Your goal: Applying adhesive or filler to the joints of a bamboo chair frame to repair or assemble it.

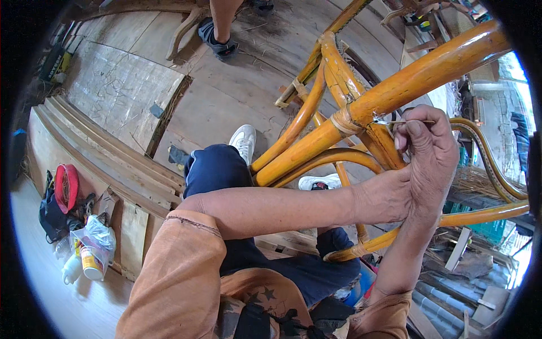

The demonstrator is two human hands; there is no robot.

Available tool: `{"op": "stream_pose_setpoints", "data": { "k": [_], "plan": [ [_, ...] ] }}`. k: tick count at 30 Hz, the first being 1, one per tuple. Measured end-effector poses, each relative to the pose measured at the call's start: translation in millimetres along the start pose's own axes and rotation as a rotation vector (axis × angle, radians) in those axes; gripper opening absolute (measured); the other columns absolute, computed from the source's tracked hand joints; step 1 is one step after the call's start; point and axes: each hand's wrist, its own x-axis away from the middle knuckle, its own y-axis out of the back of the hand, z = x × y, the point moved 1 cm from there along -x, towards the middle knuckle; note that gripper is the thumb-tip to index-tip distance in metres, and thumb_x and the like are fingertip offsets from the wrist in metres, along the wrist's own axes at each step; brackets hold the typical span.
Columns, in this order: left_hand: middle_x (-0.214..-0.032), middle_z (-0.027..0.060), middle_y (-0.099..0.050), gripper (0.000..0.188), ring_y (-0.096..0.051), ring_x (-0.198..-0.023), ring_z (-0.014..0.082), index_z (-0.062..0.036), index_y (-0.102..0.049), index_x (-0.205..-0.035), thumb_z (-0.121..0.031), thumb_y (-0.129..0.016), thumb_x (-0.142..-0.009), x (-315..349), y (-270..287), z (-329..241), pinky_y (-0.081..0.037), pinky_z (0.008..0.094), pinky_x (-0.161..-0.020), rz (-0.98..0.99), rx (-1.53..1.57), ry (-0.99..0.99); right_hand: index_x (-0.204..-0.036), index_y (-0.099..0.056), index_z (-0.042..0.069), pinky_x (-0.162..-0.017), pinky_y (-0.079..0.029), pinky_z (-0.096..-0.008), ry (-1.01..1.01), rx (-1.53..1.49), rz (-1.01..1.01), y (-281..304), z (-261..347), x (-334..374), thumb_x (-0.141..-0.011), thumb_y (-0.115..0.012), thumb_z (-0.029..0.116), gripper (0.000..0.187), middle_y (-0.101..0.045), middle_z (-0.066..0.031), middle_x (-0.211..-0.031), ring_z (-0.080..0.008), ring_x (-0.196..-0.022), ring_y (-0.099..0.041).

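Note:
A thin stick [398,122] with whitish stuff at its tip is pinched between the thumb and fingers of my right hand [432,150]. Its tip meets the thick orange-yellow rattan pole [429,65], close to where a pole joins from below. Light binding strips [343,120] wrap the pole just left of that spot. My left forearm crosses in front of me, and my left hand [387,195] lies against the right wrist, its fingers hidden there. The poles belong to a curved rattan furniture frame [302,116] leaning over my legs.
Long wooden boards [107,150] lie at left, beside a plastic bag [101,234] with bottles and a red roll [66,187]. Another person's foot in a dark sandal [217,42] stands on the plank floor at the far side. Corrugated sheeting [443,302] and wood scraps lie at lower right.

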Motion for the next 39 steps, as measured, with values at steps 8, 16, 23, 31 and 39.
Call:
{"op": "stream_pose_setpoints", "data": {
  "k": [8, 16, 23, 31, 39],
  "plan": [
    [-0.121, 0.0047, -0.054, 0.041, -0.04, -0.124, 0.0244, -0.0115, -0.058, -0.115, -0.023, -0.052, -0.076, -0.1, 3.2, 2.5, -0.024, 0.0417, -0.111, 0.002, -0.013, -0.02, -0.095, -0.059, 0.003, -0.056, -0.04, -0.0169, 0.033, -0.032, -0.089, 5.5, -7.4, 1.4, -0.09, -0.061, 0.013, 0.012, -0.056, 0.0009, -0.073, -0.0046, -0.064, -0.051],
    [-0.125, -0.0013, -0.051, 0.045, -0.037, -0.128, 0.0207, -0.0176, -0.056, -0.12, -0.018, -0.055, -0.075, -1.6, -2.0, 0.2, -0.014, 0.0462, -0.116, 0.027, -0.016, 0.007, -0.097, -0.06, 0.004, -0.061, -0.043, -0.018, 0.113, 0.206, -0.066, -2.6, -1.2, 5.2, -0.089, -0.06, 0.009, 0.009, -0.058, 0.0009, -0.076, -0.0048, -0.067, -0.053],
    [-0.119, 0.0027, -0.056, 0.037, -0.043, -0.121, 0.0228, -0.0128, -0.061, -0.111, -0.021, -0.053, -0.076, -0.7, 2.6, 2.8, -0.03, 0.0436, -0.107, 0.034, 0.011, -0.029, -0.096, -0.061, 0.003, -0.061, -0.045, -0.0178, 0.145, 0.093, -0.044, 0.3, -2.1, 6.0, -0.089, -0.06, 0.008, 0.008, -0.058, 0.0007, -0.078, -0.0045, -0.07, -0.053],
    [-0.121, 0.0002, -0.056, 0.041, -0.039, -0.127, 0.0217, -0.017, -0.059, -0.116, -0.022, -0.054, -0.075, 0.2, -2.2, -1.2, -0.012, 0.0511, -0.114, 0.092, -0.054, -0.033, -0.095, -0.061, 0.003, -0.062, -0.045, -0.0181, 0.146, 0.012, 0.013, 6.0, -4.5, 6.0, -0.089, -0.061, 0.009, 0.008, -0.058, -0.0007, -0.078, -0.005, -0.07, -0.054],
    [-0.112, 0.001, -0.058, 0.029, -0.045, -0.118, 0.0215, -0.0149, -0.064, -0.102, -0.02, -0.053, -0.075, -2.1, -2.7, 0.9, -0.028, 0.0446, -0.108, -0.044, 0.02, -0.019, -0.097, -0.06, 0.003, -0.062, -0.046, -0.0192, 0.216, 0.203, 0.008, 1.2, 0.5, 4.9, -0.088, -0.06, 0.012, 0.012, -0.057, -0.0007, -0.08, -0.0071, -0.071, -0.055]
  ]
}}
